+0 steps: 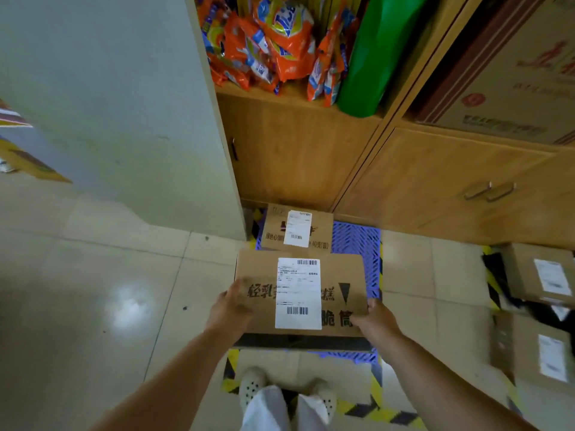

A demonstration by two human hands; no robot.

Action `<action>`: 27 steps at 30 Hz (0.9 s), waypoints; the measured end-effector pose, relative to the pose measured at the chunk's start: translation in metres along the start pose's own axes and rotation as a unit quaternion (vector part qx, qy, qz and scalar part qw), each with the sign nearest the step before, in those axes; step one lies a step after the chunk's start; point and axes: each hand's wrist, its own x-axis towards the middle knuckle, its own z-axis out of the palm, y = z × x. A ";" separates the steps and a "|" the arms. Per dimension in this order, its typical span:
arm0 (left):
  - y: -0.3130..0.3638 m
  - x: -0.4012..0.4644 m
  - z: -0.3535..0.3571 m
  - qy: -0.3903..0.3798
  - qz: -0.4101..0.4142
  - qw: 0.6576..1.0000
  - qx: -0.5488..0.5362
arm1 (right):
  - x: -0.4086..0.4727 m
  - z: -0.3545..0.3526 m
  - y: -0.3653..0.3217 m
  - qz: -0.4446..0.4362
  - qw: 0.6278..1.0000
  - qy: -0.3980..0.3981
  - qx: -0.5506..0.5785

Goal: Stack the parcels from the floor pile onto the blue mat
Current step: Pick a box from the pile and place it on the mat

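We see orange snack bags (273, 42) and a green roll (370, 60) on a wooden cabinet (298, 150) shelf, yellow-black floor tape (373, 405), and white perforated shoes (253, 385) below.

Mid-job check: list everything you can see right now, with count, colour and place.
held parcel: 1, brown with white label, carried above the mat's near half
parcel on mat: 1, brown with white label, far left part, against the cabinet
blue mat: 1, blue lattice, on the floor before the cabinet
floor parcels: at least 2, brown with white labels, right edge
hazard tape: yellow-black, on the floor around the mat
snack bags: many, orange, open shelf above
green roll: 1, on the same shelf
wooden cabinet: tan, behind the mat
left hand: grips the parcel's left edge
right hand: grips its right edge
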 end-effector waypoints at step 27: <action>-0.143 0.299 0.145 0.017 0.058 0.987 0.147 | 0.275 0.175 0.069 0.009 0.995 -0.027 0.092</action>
